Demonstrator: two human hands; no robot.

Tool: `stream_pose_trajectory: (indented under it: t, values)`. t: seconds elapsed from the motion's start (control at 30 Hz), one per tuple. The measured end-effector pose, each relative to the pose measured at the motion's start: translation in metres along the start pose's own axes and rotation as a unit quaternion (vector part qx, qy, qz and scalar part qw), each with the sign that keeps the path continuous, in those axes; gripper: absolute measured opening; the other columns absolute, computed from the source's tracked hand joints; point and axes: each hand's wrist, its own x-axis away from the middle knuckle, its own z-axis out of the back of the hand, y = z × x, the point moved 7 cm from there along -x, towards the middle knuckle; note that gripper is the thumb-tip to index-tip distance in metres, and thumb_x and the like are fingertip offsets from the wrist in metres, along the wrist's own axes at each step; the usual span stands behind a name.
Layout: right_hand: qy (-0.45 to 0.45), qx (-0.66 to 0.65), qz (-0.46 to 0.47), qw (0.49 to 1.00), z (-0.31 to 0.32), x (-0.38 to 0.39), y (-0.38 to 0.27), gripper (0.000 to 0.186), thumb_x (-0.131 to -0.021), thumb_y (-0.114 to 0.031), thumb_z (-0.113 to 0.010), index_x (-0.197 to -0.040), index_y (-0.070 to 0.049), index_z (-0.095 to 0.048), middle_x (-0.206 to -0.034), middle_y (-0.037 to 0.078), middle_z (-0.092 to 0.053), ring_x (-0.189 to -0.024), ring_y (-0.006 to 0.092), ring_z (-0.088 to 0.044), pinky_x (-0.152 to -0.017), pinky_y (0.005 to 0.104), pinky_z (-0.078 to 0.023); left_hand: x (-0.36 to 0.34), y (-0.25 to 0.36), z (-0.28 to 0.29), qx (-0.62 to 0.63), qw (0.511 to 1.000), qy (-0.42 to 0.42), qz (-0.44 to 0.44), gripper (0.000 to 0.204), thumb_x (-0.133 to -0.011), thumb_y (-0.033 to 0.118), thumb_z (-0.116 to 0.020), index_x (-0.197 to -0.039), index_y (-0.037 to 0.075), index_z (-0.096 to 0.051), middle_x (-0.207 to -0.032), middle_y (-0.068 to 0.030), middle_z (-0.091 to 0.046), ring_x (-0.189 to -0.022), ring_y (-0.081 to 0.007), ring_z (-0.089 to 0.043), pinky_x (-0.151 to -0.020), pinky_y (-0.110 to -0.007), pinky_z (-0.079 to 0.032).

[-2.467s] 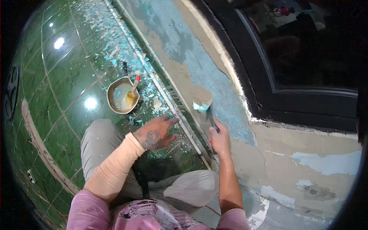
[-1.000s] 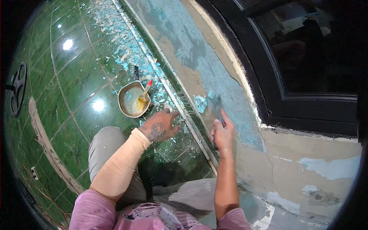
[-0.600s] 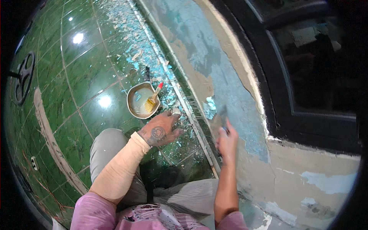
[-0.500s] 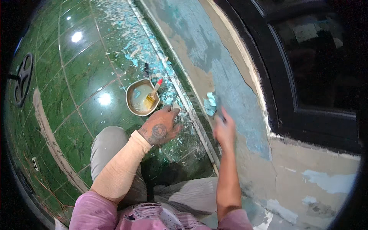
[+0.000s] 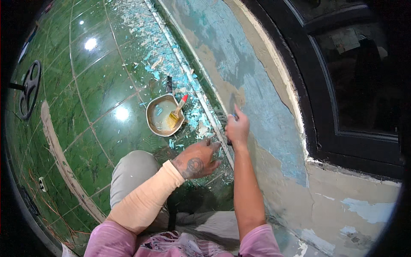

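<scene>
My right hand (image 5: 238, 128) is closed round a scraper (image 5: 232, 103) at the lower wall (image 5: 274, 115). The scraper's thin blade is blurred against the plaster, and most of its handle is hidden in my fist. Patches of blue paint and bare grey-brown plaster show on that wall. Just above the floor, my left hand (image 5: 198, 161) is held with fingers apart and nothing in it, close to the white strip at the wall's foot. Beyond it stands a metal pan (image 5: 150, 125) of cloudy liquid, with a red-tipped paintbrush (image 5: 178, 110) resting inside.
Turquoise and white paint flakes (image 5: 159, 64) litter the green tiled floor (image 5: 92, 107) along the wall. A dark-framed door or window (image 5: 319, 141) is set in the wall at right. A dark wheel-shaped object (image 5: 31, 90) and orange cords (image 5: 47, 214) lie at the left.
My right hand has come left and up with the scraper, and the big turquoise flake at its blade is gone from there. More flakes lie beside the pan. My left hand has moved right and nearer me.
</scene>
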Motion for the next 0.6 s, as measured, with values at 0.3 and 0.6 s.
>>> stream_pose_trajectory:
  t: [0.3, 0.6]
  values:
    - [0.028, 0.016, 0.016, 0.999, 0.005, 0.007, -0.014, 0.043, -0.085, -0.008, -0.053, -0.126, 0.004, -0.051, -0.065, 0.010, -0.056, -0.066, 0.0207, -0.055, -0.068, 0.0346, -0.046, 0.011, 0.010, 0.006, 0.031, 0.999, -0.018, 0.008, 0.051, -0.084, 0.026, -0.061, -0.126, 0.000, -0.046, -0.104, -0.0244, -0.054, -0.092, -0.0406, -0.057, -0.080, -0.044, -0.048]
    - [0.000, -0.015, -0.081, 0.997, 0.060, 0.032, 0.001, 0.045, -0.083, -0.010, -0.055, -0.128, -0.003, -0.052, -0.061, 0.005, -0.050, -0.046, 0.0111, -0.044, -0.046, 0.0298, -0.037, 0.004, 0.006, 0.005, 0.016, 1.000, -0.016, 0.014, 0.049, -0.084, 0.025, -0.061, -0.124, 0.000, -0.047, -0.101, -0.0245, -0.054, -0.091, -0.0407, -0.057, -0.079, -0.045, -0.048]
